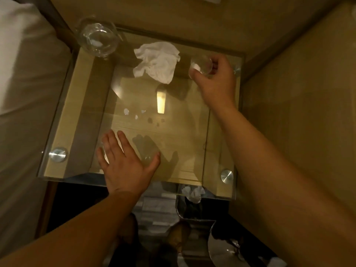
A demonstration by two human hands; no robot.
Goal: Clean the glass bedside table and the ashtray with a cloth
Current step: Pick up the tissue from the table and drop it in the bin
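The glass bench fills the middle of the view, with a wooden shelf showing through its clear top and round metal fittings at its near corners.

The right hand reaches to the far right corner of the bench and is closed around a small clear glass, thumb on the near side and fingers curled over the far side. Whether the glass rests on the bench or is lifted off it cannot be told.

Just to the left of the right hand lies the crumpled white cloth, loose on the bench top and touched by neither hand. Further left of the cloth, at the far left corner and well apart from both hands, sits the heavy clear glass ashtray, partly overhanging the bench edge as seen from above.

The left hand is spread wide open, palm down, fingers fanned out over the near part of the bench; it holds nothing. Between its thumb and forefinger a faint clear round thing shows, too dim to name.

To the left of the left hand a bed with pale linen runs alongside the bench. A plain wall rises to the right of the right forearm.
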